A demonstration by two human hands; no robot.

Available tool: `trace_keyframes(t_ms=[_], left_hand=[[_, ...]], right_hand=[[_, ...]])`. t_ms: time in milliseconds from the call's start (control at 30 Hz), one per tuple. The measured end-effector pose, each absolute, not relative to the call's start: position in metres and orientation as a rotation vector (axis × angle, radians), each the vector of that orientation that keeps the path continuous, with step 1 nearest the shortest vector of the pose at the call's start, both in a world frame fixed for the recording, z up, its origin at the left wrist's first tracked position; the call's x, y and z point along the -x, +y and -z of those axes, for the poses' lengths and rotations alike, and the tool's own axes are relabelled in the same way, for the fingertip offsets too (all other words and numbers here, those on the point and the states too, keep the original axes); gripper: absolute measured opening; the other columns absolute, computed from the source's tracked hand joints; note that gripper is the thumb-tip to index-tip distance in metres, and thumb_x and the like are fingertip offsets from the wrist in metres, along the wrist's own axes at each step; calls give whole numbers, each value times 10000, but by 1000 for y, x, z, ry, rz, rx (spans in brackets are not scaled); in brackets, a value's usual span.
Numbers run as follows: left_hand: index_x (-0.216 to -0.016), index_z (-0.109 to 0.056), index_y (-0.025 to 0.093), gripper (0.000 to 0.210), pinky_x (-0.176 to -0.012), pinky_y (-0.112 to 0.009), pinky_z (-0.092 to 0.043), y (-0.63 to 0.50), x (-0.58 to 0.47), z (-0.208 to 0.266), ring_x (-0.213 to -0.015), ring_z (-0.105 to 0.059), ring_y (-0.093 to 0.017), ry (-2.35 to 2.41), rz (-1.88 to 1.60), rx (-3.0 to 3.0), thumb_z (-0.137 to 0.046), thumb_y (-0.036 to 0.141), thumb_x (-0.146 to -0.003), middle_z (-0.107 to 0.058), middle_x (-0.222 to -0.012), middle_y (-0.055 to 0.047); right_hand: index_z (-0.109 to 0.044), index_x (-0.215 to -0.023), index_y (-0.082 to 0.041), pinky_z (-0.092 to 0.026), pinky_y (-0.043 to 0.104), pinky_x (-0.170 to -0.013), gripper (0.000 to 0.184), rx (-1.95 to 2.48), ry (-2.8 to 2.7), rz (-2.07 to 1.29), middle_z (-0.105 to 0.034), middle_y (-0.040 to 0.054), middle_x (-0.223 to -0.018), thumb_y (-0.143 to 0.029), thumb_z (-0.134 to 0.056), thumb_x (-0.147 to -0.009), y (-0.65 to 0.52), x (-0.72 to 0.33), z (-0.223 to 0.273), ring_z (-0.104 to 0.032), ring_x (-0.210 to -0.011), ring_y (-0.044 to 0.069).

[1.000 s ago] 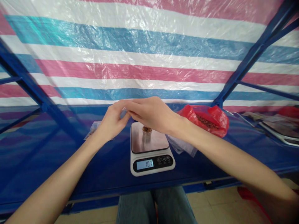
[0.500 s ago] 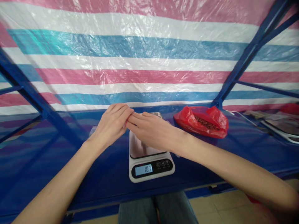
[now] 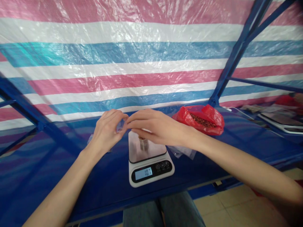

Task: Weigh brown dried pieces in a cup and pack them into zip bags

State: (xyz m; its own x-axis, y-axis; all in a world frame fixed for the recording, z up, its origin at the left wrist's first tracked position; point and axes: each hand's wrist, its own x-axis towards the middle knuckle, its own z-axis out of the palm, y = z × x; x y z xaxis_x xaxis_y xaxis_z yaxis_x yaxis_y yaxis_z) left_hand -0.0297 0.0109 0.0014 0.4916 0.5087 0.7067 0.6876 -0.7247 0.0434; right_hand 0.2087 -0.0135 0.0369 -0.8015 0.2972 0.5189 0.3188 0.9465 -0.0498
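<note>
My left hand (image 3: 107, 127) is closed, its thumb and fingers pinching a small clear plastic bag (image 3: 121, 125). The fingertips of my right hand (image 3: 151, 124) meet the left ones at the bag's edge, and they look pinched on it too. Both hands are above the back left of a white digital scale (image 3: 151, 179) that reads 10.7. On its metal plate, partly hidden by my right hand, stands a small metal cup (image 3: 144, 145) with something brown at its top.
A red plastic bag (image 3: 213, 124) of brown beans or nuts lies open behind my right forearm. Clear plastic bags (image 3: 183, 152) lie beside the scale. Farther right is a second scale (image 3: 281, 123). Blue frame bars (image 3: 230, 75) and a striped sheet (image 3: 132, 82) stand behind the blue table.
My hands have turned and parted slightly, so the clear bag shows between them. The metal cup and clear bags right of the scale have come into sight. The reading is unchanged.
</note>
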Motion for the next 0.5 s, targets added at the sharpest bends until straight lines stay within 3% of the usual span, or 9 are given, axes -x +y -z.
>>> trace_keyframes(t_ms=[100, 200, 267, 500], left_hand=[[-1010, -703, 239, 149, -922, -439, -545, 16, 30, 4, -997, -713, -272, -1103, 1080, 2494, -554, 240, -997, -785, -1009, -66], [-971, -714, 224, 133, -922, -431, -540, 20, 24, 13, -999, -710, -270, -1128, 1015, 2555, -582, 219, -975, -793, -989, -62], [-943, -714, 223, 103, -910, -427, -541, 21, 18, 18, -994, -708, -271, -1162, 975, 2580, -612, 212, -948, -789, -980, -60], [-956, -732, 224, 88, -900, -444, -551, 21, 11, 25, -986, -709, -280, -1296, 994, 2605, -667, 199, -901, -779, -1003, -61]], right_hand=[[-752, -1234, -195, -551, 424, -1047, 226, 646, -2246, -213, -765, 98, -1188, -301, -686, -1046, -14, -234, -16, -698, -1173, 246], [-752, -1287, -242, -552, 473, -1064, 466, 826, -2179, -418, -733, 111, -1265, -409, -891, -875, -13, -249, 15, -684, -1221, 287], [-772, -1260, -265, -543, 498, -1065, 529, 908, -2180, -475, -729, 110, -1288, -445, -949, -796, -13, -249, 31, -672, -1234, 303], [-829, -969, -231, -574, 385, -895, 249, 950, -2080, -546, -803, 57, -1019, -343, -951, -784, -14, -223, 38, -725, -970, 237]])
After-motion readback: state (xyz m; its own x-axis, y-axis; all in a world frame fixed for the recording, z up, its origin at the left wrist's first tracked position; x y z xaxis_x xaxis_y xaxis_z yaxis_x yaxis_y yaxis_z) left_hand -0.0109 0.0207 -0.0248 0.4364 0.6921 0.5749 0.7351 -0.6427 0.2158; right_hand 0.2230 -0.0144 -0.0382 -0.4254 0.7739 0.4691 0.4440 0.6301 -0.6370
